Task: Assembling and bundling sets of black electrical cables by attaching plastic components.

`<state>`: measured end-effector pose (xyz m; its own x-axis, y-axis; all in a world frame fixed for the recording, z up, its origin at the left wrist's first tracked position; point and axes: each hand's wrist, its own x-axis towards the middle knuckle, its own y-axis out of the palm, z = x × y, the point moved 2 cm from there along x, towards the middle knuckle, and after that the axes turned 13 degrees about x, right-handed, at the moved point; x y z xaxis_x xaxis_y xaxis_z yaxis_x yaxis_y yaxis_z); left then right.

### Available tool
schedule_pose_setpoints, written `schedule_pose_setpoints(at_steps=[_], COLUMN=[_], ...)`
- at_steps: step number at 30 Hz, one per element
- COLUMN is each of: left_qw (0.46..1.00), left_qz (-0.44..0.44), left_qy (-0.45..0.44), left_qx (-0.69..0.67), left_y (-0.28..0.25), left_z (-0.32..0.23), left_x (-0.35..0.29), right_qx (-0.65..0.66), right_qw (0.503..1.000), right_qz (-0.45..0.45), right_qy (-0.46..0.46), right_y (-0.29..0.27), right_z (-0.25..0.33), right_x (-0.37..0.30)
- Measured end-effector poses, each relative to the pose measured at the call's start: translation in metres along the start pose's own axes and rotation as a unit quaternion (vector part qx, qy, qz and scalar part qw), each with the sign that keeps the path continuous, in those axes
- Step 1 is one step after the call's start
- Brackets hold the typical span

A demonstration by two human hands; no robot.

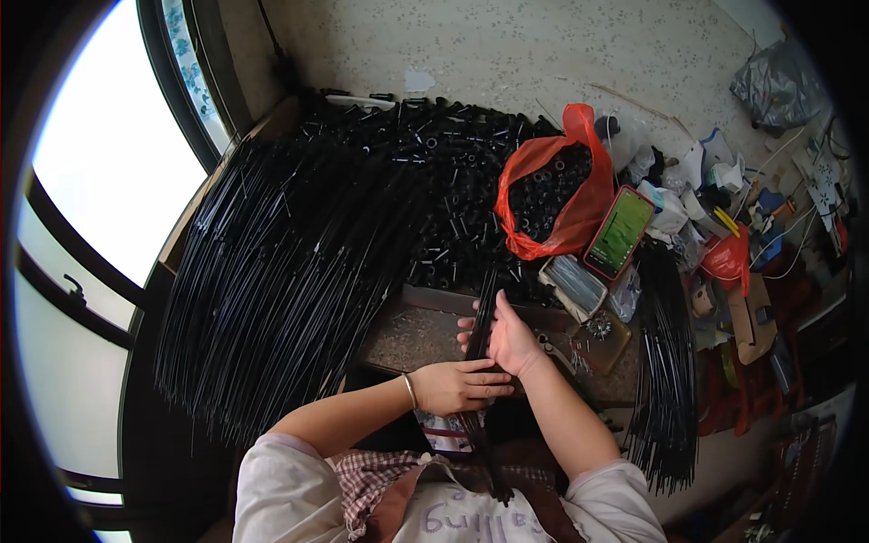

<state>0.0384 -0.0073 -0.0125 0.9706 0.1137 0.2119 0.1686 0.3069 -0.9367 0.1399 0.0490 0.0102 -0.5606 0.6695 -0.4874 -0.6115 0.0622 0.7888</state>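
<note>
A narrow bundle of thin black rods (482,319) stands out from my body, its lower end near my chest. My right hand (514,342) cradles the upper part, with the fingers curled behind it and the thumb raised alongside. Below that, my left hand (453,387), with a bracelet at the wrist, lies across the same bundle. Its fingers are close together and reach over toward my right wrist; its thumb is hidden. On the left of the bench a broad mass of long thin black rods (281,271) is spread out.
Small black tubular parts (453,181) are heaped behind. A red plastic bag (579,222) holds more of them. Beside it are a phone (620,233) and a clear-lidded box (577,285). More black rods (665,362) hang at right, near clutter; a window (100,163) is left.
</note>
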Motion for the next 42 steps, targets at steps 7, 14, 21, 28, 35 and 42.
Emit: schedule_pose_setpoints(at_steps=[7,14,21,28,35,42], left_qw=[0.979,0.924,0.896,0.896,0.838,0.789], left_qz=[-0.049,-0.157,-0.188,-0.156,-0.259,-0.203], left_qy=[-0.135,-0.132,-0.194,-0.188,-0.235,-0.19], left_qx=[-0.143,-0.322,-0.352,-0.371,-0.418,-0.547], left_y=[-0.012,-0.004,0.002,-0.001,-0.064,-0.097], left_z=[0.003,0.008,0.015,0.022,0.03,0.041], left_x=[0.008,0.009,-0.003,-0.006,0.006,0.012], right_qx=[-0.562,-0.479,-0.515,-0.463,-0.605,-0.671], right_qw=[0.599,0.782,0.787,0.767,0.643,0.576], right_qz=[-0.128,-0.133,0.094,0.195,0.311,-0.107], right_qy=[-0.555,-0.376,-0.327,-0.401,-0.353,-0.454], right_y=[0.006,-0.004,0.02,0.042,0.06,0.02], right_z=[0.035,0.002,-0.021,-0.012,0.016,0.093], right_x=[-0.028,-0.038,-0.08,-0.093,-0.087,-0.033])
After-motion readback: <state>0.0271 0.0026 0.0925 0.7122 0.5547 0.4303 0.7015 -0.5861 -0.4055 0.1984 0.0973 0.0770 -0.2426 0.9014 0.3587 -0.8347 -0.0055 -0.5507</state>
